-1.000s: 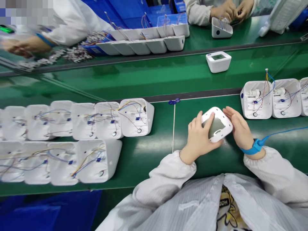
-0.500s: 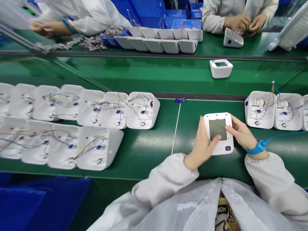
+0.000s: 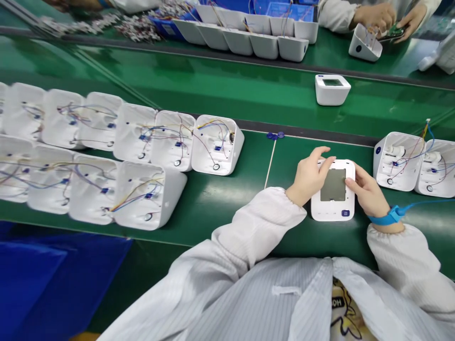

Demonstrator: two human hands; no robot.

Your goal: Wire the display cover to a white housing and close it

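Observation:
A white panel [image 3: 333,208] with a grey rectangular screen and a small blue square near its lower right corner lies over the green work surface. My right hand [image 3: 369,192] grips its right edge, thumb on the front beside the screen, a blue strap round the wrist. At the panel's upper left is my left hand [image 3: 310,174], its thumb and forefinger apart over the top edge; nothing shows between them. Whether the left palm touches the panel's side is unclear.
Rows of open white housings [image 3: 172,194] with wires stand at the left, more housings [image 3: 398,161] at the right. Small blue parts [image 3: 275,136] lie near the dark rail. A finished-looking white device [image 3: 332,91] sits beyond it. Across, a person's hands [image 3: 378,21] work beside a housing.
My left hand has moved from the panel's lower left and screen up to its top left corner. The right hand still holds the panel. The camera view has shifted and tilted.

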